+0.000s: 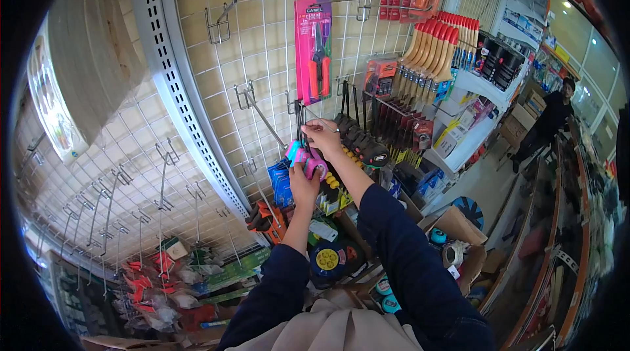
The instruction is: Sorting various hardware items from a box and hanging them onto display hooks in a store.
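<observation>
My left hand (304,184) is closed around the lower part of several pink and turquoise tape measures (315,166) with black wrist straps (300,117). Above it, my right hand (321,135) has its fingers at these straps, beside a metal display hook (322,118) on the wire grid wall; whether the loops sit on the hook cannot be told. Just above hangs a carded pair of red-handled pruning shears (320,63). Black tape measures (362,142) hang close to the right of my right hand.
Wooden paintbrushes (430,53) with red tips hang at upper right. Bare metal hooks (268,122) jut out at left. Below right stands an open cardboard box (460,238). A person (546,117) in dark clothes is farther off in the aisle.
</observation>
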Demonstrator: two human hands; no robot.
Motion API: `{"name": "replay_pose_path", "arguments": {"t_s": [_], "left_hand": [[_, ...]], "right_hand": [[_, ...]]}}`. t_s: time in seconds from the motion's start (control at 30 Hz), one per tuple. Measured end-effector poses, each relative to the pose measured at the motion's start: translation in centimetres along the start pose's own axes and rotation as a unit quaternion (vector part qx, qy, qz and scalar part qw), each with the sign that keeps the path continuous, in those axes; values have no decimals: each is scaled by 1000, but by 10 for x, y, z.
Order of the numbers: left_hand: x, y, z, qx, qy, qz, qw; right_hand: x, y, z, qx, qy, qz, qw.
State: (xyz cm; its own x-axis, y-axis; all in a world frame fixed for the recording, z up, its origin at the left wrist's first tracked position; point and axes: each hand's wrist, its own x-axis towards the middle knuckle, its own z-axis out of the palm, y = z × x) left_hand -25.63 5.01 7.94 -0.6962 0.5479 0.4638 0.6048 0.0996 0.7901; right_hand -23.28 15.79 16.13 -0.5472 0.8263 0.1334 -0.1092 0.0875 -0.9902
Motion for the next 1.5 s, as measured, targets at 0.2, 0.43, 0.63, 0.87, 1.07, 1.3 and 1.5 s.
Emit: {"name": "replay_pose_path", "arguments": {"t_s": [0.2, 0.43, 0.63, 0.87, 1.07, 1.3, 1.5], "left_hand": [[1, 0, -3, 8, -17, 10, 1000], [-9, -2, -6, 60, 23, 10, 998], [-33, 28, -17, 115, 60, 35, 991], [-143, 114, -1, -96, -211, 71, 970], [-244, 111, 39, -178, -473, 22, 863], [-316, 69, 71, 56, -553, 122, 822], [-322, 53, 83, 161, -667, 82, 723]], "right_hand": [[10, 13, -2, -53, 9, -58, 997], [-32, 3, -33, -55, -7, -99, 994], [-135, -33, -134, -55, -132, 32, 989], [-242, -16, -255, -121, -70, 19, 990], [-310, 21, -305, -225, -82, 126, 963], [-351, 130, -287, -327, -142, 226, 907], [-358, 191, -265, -326, -87, 246, 909]]}}
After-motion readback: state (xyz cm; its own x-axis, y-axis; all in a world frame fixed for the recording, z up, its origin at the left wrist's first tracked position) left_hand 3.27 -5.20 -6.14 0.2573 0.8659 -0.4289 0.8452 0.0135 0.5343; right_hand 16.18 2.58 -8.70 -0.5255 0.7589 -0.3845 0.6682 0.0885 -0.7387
